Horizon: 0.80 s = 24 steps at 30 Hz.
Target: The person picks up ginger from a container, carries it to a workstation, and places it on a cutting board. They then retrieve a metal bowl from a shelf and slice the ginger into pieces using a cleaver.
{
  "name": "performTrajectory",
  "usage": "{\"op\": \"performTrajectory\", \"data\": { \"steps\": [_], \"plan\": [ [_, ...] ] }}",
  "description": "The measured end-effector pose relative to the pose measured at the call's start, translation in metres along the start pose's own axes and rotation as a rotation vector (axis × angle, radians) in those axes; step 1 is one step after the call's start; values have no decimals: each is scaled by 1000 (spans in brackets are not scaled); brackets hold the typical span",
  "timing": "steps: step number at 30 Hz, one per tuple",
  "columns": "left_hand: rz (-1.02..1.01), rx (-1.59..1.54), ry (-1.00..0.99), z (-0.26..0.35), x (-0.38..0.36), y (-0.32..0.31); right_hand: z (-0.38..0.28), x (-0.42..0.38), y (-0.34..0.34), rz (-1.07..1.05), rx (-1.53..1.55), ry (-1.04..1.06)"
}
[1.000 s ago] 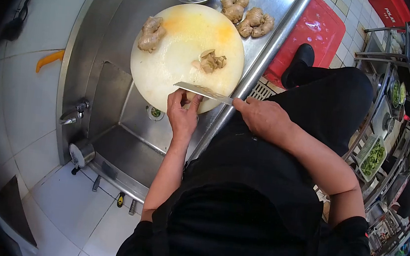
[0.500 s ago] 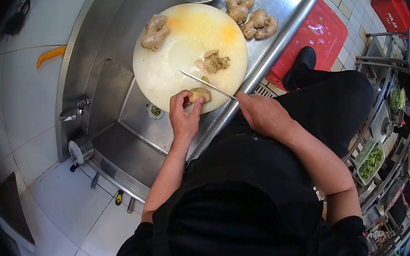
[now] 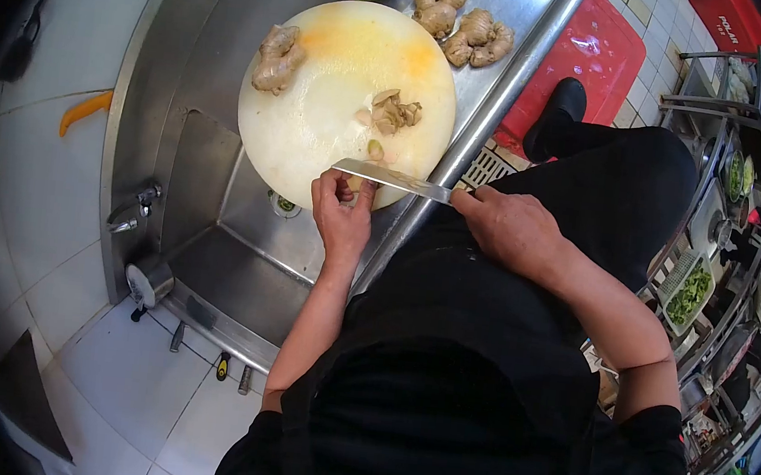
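While hands hold knife, ginger | red box reads "POLAR"

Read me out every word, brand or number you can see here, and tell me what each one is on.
"POLAR": on the red box at the upper right.
Just below it, on the same box: a smaller mark, too small and blurred to read.
I can make out no other writing.

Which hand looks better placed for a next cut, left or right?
Right, I'd judge: the right hand grips the knife, its blade over the round board. The left hand seems occupied steadying a ginger piece by the blade.
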<state>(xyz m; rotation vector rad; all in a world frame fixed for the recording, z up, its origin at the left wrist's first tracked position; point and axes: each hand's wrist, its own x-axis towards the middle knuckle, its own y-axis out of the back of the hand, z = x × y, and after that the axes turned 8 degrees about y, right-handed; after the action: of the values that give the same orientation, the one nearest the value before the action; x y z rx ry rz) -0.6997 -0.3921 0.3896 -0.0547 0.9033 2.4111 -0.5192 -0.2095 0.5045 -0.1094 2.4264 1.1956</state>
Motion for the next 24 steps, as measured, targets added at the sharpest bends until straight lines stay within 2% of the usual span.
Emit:
{"op": "performTrajectory", "data": {
  "steps": [5, 10, 24],
  "plan": [
    [-8, 33, 5, 0, -1, -1, 0, 1, -1, -15, -2, -3],
    [25, -60, -17, 1, -1, -3, 6, 9, -9, -6, 9, -1],
    [-6, -118, 21, -4, -2, -2, 19, 40, -13, -102, 269, -20]
  ]
}}
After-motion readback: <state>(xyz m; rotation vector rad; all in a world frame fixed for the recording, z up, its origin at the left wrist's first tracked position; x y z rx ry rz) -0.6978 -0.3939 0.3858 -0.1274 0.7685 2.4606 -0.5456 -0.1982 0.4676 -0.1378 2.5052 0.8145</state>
